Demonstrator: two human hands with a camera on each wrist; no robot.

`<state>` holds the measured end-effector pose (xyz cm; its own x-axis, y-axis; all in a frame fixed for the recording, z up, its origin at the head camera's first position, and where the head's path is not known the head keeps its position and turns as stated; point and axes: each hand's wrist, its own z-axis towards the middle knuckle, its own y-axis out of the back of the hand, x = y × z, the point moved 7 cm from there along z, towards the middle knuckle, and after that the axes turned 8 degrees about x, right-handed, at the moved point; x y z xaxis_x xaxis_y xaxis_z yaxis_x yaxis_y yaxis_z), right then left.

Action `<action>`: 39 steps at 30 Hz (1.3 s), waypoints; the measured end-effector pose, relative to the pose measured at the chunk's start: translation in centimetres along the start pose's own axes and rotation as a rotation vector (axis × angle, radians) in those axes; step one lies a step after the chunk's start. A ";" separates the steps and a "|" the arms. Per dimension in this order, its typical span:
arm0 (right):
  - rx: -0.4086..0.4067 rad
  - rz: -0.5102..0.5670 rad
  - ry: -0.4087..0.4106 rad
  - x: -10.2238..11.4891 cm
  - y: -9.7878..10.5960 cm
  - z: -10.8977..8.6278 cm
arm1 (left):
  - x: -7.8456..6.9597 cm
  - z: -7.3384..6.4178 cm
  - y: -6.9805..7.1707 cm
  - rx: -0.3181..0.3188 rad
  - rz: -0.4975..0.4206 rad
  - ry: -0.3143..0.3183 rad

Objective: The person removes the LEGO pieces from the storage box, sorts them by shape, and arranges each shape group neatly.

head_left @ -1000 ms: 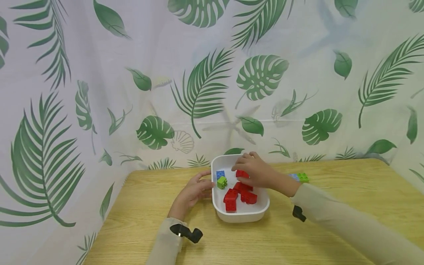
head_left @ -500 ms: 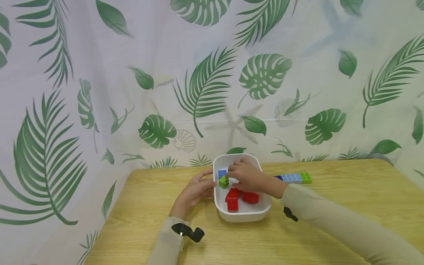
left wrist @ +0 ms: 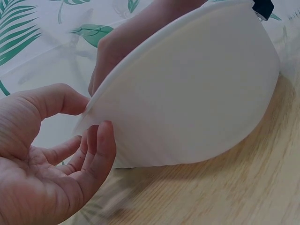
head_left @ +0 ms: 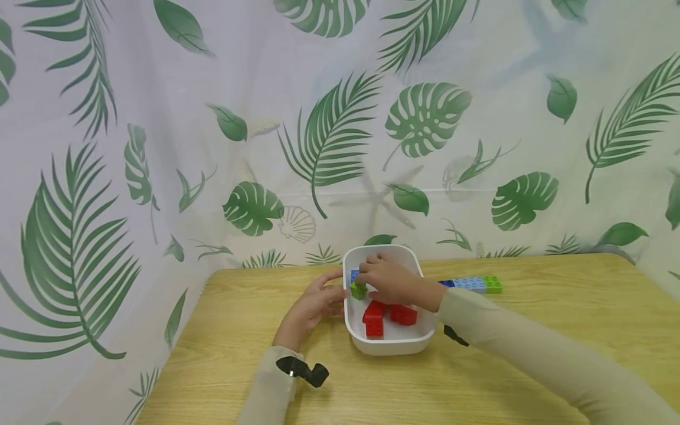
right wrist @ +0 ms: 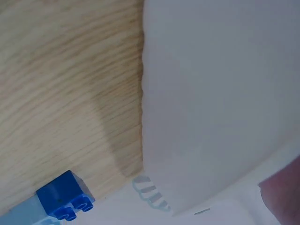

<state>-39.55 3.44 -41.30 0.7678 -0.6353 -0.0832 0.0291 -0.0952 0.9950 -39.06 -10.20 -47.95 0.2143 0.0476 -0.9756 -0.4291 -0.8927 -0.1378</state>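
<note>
A white plastic bin [head_left: 390,348] stands on the table with several toy bricks in it. My left hand [head_left: 316,302] holds its left side; in the left wrist view the thumb meets the rim and bent fingers lie against the outer wall. Inside the bin, my right hand [head_left: 390,280] has bent fingertips over a green toy brick [head_left: 358,290], and a blue brick [head_left: 355,274] lies just behind it, partly hidden. Toward the front of the bin lie red bricks [head_left: 374,326]. The right wrist view shows mostly the bin's outer wall [right wrist: 211,108].
Right of the bin, a row of joined bricks [head_left: 470,284] lies on the wooden table [head_left: 255,330], running from dark blue through light blue to green. A dark blue brick [right wrist: 65,194] ends that row near the bin. Behind hangs a leaf-patterned curtain [head_left: 350,224].
My right hand has moved left and forward from the red bricks to the green brick and now partly covers it. The joined row has come into fuller view. My left hand stays at the bin.
</note>
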 end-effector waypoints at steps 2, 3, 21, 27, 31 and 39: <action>0.008 -0.013 0.000 0.1 0.1 0.2 | 0.0 0.0 0.0 -0.001 0.001 -0.003; 0.011 -0.020 0.000 0.2 0.1 0.4 | 0.0 0.1 0.1 -0.001 0.001 -0.004; 0.078 -0.111 0.030 0.4 -0.4 1.5 | 0.0 0.3 -0.4 0.026 0.000 -0.023; 0.064 -0.101 0.030 0.1 -0.4 1.4 | -0.2 0.1 -0.5 0.025 -0.004 -0.015; 0.047 -0.086 0.019 0.0 -0.1 1.2 | -0.3 -0.1 -0.3 0.012 -0.001 0.002; 0.004 -0.059 0.029 0.1 0.6 0.7 | -0.1 -0.2 0.0 0.001 -0.001 0.011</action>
<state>-39.88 2.78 -40.80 0.7834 -0.6057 -0.1396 0.0718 -0.1349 0.9883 -38.95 -10.28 -47.78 0.2247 0.0437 -0.9734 -0.4297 -0.8922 -0.1392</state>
